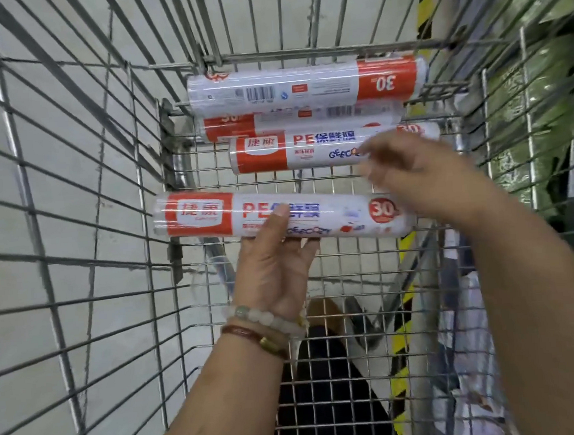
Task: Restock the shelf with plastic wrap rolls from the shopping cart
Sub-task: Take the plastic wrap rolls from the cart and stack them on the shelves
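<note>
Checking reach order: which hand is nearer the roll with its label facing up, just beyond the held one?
Right. The right hand overlaps that roll's right end; the left hand grips the nearer roll.

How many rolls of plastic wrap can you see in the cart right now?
4. The nearest roll is held by the left hand; a second roll lies beyond it by the blurred right hand; a third roll and the farthest roll lie at the far end. More may be hidden.

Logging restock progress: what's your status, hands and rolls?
Left hand grips nearest red-and-white plastic wrap roll. Right hand blurred, reaching. Three rolls remain in wire cart.
</note>
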